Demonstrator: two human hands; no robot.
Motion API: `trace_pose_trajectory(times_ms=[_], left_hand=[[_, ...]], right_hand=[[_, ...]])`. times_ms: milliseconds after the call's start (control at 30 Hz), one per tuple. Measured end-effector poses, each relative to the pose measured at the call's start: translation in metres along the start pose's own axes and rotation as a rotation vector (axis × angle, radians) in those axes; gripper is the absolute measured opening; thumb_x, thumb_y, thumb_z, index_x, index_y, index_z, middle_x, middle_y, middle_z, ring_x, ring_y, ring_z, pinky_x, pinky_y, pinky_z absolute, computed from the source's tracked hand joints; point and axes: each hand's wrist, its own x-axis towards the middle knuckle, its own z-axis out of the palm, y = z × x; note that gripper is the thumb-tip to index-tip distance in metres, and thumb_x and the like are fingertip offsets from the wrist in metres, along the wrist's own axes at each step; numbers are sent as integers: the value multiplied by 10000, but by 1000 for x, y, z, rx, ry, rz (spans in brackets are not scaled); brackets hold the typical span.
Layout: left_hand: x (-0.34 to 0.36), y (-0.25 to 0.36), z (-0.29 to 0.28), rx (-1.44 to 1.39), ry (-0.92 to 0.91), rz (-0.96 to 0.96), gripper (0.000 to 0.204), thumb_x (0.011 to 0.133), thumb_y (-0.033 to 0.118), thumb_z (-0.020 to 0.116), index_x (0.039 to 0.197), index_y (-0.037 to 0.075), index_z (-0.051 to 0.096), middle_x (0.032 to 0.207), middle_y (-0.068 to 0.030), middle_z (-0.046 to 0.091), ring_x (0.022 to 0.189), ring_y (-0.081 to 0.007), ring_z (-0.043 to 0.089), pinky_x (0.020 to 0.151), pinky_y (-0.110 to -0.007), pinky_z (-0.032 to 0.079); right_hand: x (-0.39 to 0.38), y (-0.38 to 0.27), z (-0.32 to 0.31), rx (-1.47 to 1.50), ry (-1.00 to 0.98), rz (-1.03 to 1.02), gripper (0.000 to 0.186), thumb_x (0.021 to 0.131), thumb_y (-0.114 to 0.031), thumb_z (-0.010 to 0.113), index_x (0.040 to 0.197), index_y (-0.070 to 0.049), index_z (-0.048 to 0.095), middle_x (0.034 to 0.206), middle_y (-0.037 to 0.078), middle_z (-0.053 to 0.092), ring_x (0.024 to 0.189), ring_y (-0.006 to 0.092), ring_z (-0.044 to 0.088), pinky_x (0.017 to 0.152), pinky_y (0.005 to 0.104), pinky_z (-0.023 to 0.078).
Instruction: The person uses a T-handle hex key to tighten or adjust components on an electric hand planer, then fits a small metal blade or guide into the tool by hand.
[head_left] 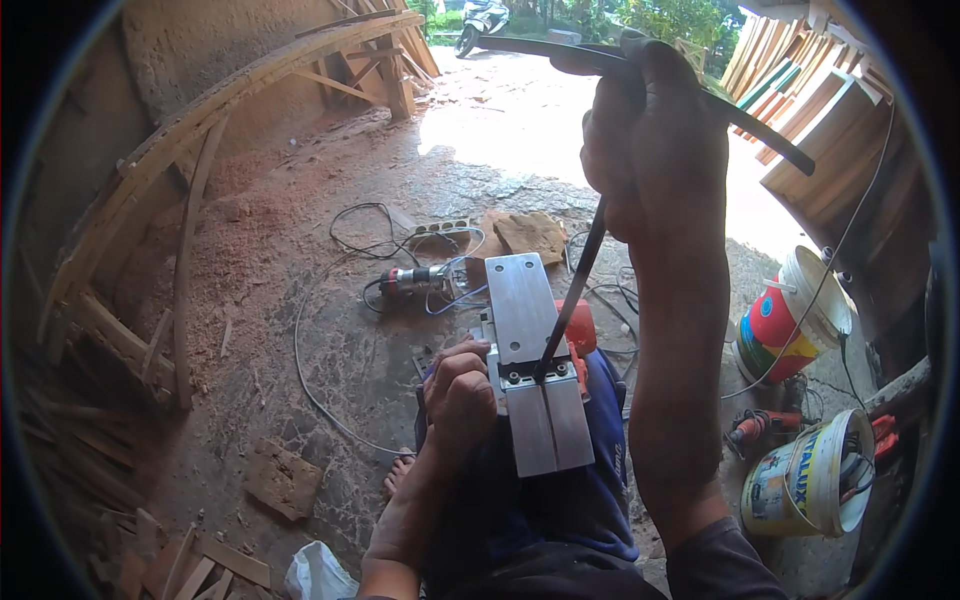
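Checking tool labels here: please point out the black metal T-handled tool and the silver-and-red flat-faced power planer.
Black metal T-handled tool (576, 290): head view, on its slanting shaft.
Silver-and-red flat-faced power planer (520, 307): head view, on its longer silver plate.

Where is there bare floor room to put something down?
Mostly bare floor lies at left, between the sawdust and the lower-left brown slab. It is crowded beyond the upturned planer, with a power tool and second slab, and at right, around two buckets.
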Motion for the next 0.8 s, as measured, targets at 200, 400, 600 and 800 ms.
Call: trace_pose_trajectory(times_ms=[200, 400, 600, 800], left_hand=[[-1, 0, -1, -3, 1, -19, 154, 896, 5, 556, 771, 63, 487, 803, -91, 582, 915, -304, 702, 868, -458, 593], [-1, 2, -3, 1, -11, -16, 150, 908, 25, 546, 774, 62, 489, 812, -94, 590, 925, -311, 705, 869, -467, 591], [-1, -2, -1, -15, -2, -20, 150, 906, 13, 536, 771, 59, 490, 809, -95, 601, 935, -311, 709, 884, -468, 592], [-2, -2, -2, 0, -9, -27, 160, 910, 2, 538, 768, 54, 485, 807, -97, 604, 931, -310, 709, 883, -463, 594]], right_hand=[[-2, 6, 18, -107, 88, -50, 427, 1015, -380, 547, 1086, 21, 672, 576, -42, 412, 433, 48, 361, 383, 221, 270], [-9, -26, 44, -418, 58, 181, 463, 1033, -453, 464, 790, -77, 582, 534, -29, 397, 459, 87, 388, 446, 287, 319], [-9, -27, 43, -76, 44, 235, 359, 1012, -320, 474, 889, -36, 657, 528, -20, 422, 424, 88, 352, 402, 287, 270], [-6, -20, 55, -99, 55, 341, 310, 990, -255, 487, 1000, -14, 683, 551, -38, 421, 429, 65, 328, 392, 256, 251]])
